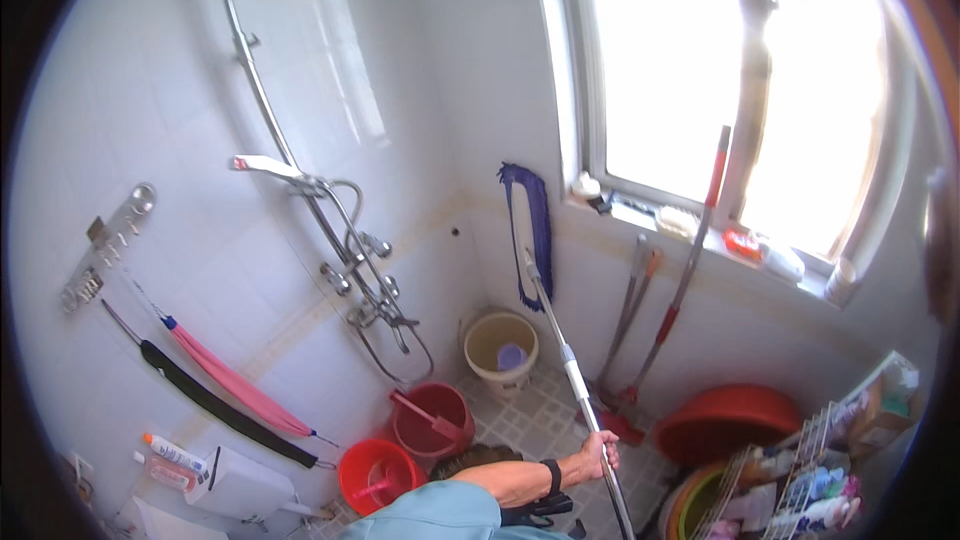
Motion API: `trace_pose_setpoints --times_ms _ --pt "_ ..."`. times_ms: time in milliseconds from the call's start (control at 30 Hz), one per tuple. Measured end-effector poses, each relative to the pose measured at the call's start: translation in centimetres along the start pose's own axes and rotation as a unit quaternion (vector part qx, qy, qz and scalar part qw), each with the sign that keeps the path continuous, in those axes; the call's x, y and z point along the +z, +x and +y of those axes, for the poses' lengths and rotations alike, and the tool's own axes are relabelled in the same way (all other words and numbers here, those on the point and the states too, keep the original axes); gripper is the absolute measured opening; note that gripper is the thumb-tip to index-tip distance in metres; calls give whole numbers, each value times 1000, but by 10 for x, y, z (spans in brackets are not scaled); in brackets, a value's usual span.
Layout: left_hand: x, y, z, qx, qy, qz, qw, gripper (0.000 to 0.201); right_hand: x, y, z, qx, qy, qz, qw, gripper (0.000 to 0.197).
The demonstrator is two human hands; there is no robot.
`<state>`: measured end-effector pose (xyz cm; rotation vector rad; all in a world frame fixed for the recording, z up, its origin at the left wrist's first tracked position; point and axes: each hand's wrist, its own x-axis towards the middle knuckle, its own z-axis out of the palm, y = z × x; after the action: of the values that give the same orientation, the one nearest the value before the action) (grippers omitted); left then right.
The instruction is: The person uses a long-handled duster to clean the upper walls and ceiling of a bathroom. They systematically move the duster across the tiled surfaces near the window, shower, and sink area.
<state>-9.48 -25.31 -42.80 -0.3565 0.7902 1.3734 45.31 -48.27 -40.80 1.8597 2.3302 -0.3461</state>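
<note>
white-tiled bathroom, bright window [700,80] at upper right, patterned tile floor [540,420] below. right hand [598,455] closed around metal mop pole [575,380], black wristband [552,477] on wrist, light blue sleeve [440,515] at lower edge. left hand not in view. pole tilted, running from hand up and left to flat mop head [528,230] with blue fringe, pressed upright against wall in corner just left of window. shower fitting [355,270] with chrome riser rail and hose on left wall. beige bucket [502,345] in corner below mop head, small purple cup inside. dark red bucket [432,418] with red scoop handle near it; bright red basin [378,472] just beside, toward lower left. pink umbrella [235,385] and black umbrella [215,405] lying slanted along left wall, close together. metal hook rack [105,245] above them. white box-shaped unit [245,485] at lower left, bottles just left of it. second mop with red-and-grey handle [690,260] leaning on wall under window sill, another long-handled tool [632,305] beside it. large red basin [725,420] tipped against wall at right. wire rack [800,480] with bottles at lower right. small items along sill, too bleached by light to identify.
</note>
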Motion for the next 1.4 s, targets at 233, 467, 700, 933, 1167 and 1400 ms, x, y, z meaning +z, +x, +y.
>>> trace_pose_setpoints --times_ms 233,467,700,933,1167,1400 --pt "38 -42 118 122 23 -30 992 32 -82 94 -113 -67 99 -7 993 36" --pt "157 -135 266 323 135 -137 927 37 -97 219 -215 -190 249 50 948 29" --pt "269 -269 337 593 265 -182 738 9 -149 303 -317 -355 482 22 801 16" --pt "335 -391 383 743 312 -98 584 31 -229 320 -453 -424 606 -241 628 17" --pt "337 -469 467 794 329 -41 509 34 -290 310 -590 -490 587 -257 591 23" --pt "349 -491 521 806 336 0 487 32 -397 334 -686 -525 469 -302 643 27"
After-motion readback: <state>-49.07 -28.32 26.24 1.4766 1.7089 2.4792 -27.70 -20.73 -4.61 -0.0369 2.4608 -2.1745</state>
